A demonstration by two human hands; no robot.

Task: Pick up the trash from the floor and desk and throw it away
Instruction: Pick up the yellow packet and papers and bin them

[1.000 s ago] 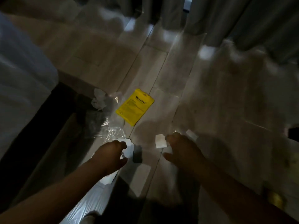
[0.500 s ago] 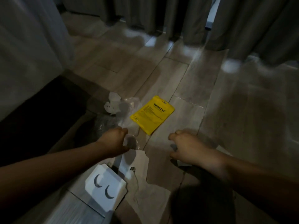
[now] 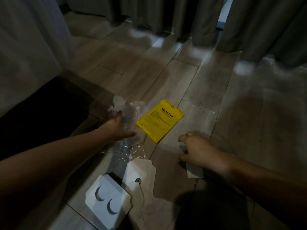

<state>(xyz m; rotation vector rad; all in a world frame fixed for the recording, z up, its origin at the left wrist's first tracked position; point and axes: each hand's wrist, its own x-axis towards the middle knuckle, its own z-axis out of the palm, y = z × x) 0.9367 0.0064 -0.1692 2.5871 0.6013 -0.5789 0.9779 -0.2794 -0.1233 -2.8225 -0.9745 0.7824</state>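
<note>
Trash lies on the wooden floor (image 3: 199,83). A yellow packet (image 3: 160,120) is in the middle, with crumpled clear plastic wrap (image 3: 134,112) and a white crumpled paper (image 3: 118,102) to its left. My left hand (image 3: 118,127) reaches onto the plastic wrap with fingers stretched out, touching it. Right of the packet, my right hand (image 3: 195,149) has its fingers curled, and a white paper scrap (image 3: 194,172) sticks out from under its heel. Nearer to me lie a white tag (image 3: 141,170) with a hole and string and a white cardboard insert (image 3: 106,200) with two crescent cutouts.
White fabric (image 3: 28,52) hangs at the left above a dark gap (image 3: 41,103). Grey curtains (image 3: 174,15) reach the floor along the back. More clear plastic (image 3: 129,149) lies between the wrap and the tag. The room is dim.
My left hand went forward from beside the tag to the clear plastic wrap and spread its fingers. My right hand stayed curled near the yellow packet. The view shifted up.
</note>
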